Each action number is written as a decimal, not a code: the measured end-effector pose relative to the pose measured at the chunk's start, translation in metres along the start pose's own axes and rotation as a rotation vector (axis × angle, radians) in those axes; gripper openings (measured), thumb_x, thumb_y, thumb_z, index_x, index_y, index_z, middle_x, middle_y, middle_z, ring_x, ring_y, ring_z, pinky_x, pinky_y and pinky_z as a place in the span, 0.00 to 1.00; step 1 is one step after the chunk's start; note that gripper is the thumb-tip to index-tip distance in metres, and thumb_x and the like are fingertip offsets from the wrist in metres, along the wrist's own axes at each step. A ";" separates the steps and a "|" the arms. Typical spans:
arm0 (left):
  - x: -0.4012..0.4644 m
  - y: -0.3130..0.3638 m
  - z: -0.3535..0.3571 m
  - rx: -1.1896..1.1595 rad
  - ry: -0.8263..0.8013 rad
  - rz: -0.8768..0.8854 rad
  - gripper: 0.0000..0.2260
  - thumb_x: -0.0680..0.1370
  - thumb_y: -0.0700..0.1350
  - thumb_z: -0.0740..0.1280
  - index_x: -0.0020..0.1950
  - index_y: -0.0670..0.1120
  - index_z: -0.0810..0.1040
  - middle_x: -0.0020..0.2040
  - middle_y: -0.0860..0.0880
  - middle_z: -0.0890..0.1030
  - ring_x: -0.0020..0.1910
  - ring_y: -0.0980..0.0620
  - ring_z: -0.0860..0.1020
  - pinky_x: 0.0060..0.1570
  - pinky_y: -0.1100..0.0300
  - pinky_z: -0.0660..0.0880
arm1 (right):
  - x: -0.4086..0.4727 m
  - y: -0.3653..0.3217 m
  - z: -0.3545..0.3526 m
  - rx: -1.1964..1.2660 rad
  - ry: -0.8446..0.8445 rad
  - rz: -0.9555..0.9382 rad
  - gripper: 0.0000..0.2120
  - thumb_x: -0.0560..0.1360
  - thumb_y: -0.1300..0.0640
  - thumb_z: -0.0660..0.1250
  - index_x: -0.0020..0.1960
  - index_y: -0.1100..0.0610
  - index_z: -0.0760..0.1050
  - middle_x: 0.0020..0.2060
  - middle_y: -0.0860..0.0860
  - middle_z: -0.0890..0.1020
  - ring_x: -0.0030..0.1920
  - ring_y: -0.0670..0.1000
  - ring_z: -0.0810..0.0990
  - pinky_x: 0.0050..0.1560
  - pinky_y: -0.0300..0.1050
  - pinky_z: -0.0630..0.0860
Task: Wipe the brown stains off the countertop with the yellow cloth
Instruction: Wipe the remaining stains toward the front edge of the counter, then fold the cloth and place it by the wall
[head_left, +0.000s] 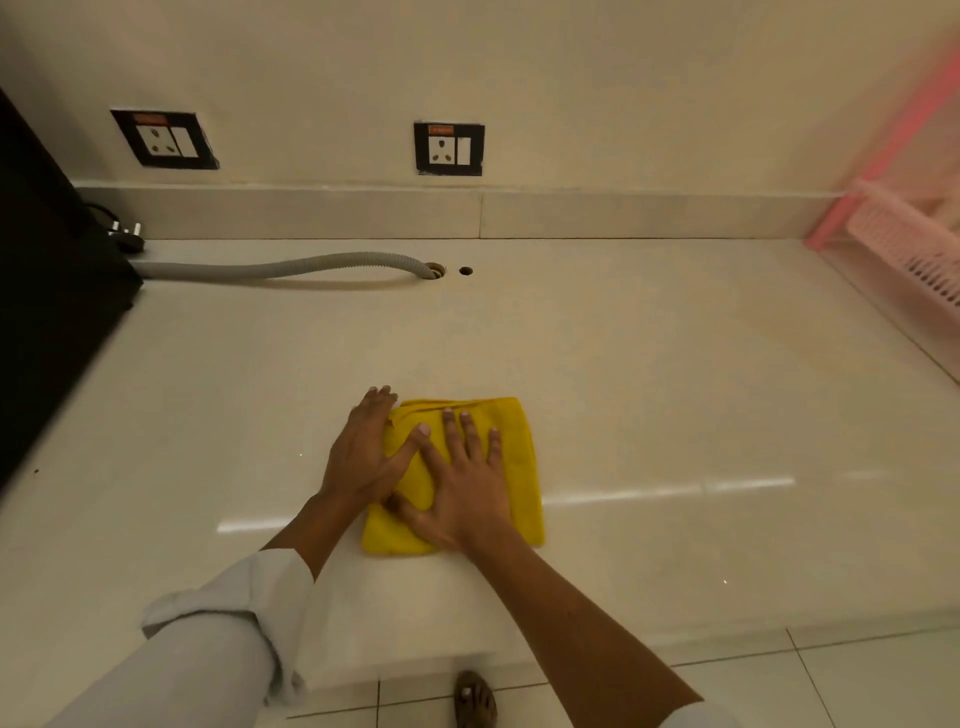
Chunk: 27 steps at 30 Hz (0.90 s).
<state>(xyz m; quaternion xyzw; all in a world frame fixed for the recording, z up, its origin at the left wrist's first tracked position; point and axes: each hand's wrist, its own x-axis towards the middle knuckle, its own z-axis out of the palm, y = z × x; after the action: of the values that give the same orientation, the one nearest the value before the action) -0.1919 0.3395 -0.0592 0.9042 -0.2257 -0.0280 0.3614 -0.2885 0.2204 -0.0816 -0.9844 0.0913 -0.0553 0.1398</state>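
Note:
A folded yellow cloth (514, 457) lies flat on the pale glossy countertop (675, 389), near its front edge. My right hand (462, 488) presses down on the cloth's middle with fingers spread. My left hand (366, 452) lies palm down on the cloth's left edge, its fingertips reaching past the cloth onto the counter and its thumb crossing over toward my right hand. Neither hand grips the cloth; both rest flat on it. No brown stains show on the visible counter surface; anything under the cloth is hidden.
A grey corrugated hose (280, 267) runs along the back into a hole (435, 270), with a second small hole (466, 270) beside it. A black appliance (47, 291) stands at left with a plug (124, 234). A pink basket (904, 244) sits at right. Two wall sockets (449, 148).

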 end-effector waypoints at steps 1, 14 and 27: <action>-0.007 0.003 0.005 0.023 -0.012 0.027 0.34 0.72 0.65 0.57 0.72 0.47 0.66 0.75 0.49 0.65 0.77 0.51 0.58 0.75 0.49 0.59 | -0.009 0.001 -0.002 -0.004 -0.003 0.001 0.44 0.70 0.25 0.54 0.79 0.44 0.48 0.80 0.55 0.47 0.80 0.57 0.40 0.76 0.64 0.34; -0.036 0.075 0.080 0.291 -0.180 0.325 0.32 0.75 0.63 0.44 0.71 0.48 0.68 0.78 0.44 0.60 0.78 0.46 0.51 0.76 0.42 0.48 | -0.092 0.077 -0.033 -0.092 0.034 0.148 0.43 0.69 0.22 0.49 0.78 0.43 0.50 0.80 0.52 0.51 0.80 0.55 0.44 0.77 0.64 0.38; 0.023 0.163 0.174 0.309 -0.201 0.305 0.24 0.80 0.57 0.47 0.73 0.51 0.64 0.78 0.45 0.59 0.78 0.46 0.51 0.77 0.43 0.45 | -0.070 0.212 -0.070 -0.125 0.025 0.206 0.44 0.68 0.20 0.46 0.78 0.39 0.46 0.80 0.50 0.50 0.80 0.53 0.42 0.77 0.66 0.42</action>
<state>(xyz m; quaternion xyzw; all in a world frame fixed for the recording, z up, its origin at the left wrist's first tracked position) -0.2720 0.1142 -0.0763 0.8970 -0.3960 -0.0280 0.1944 -0.4014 0.0155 -0.0806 -0.9759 0.1969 -0.0470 0.0819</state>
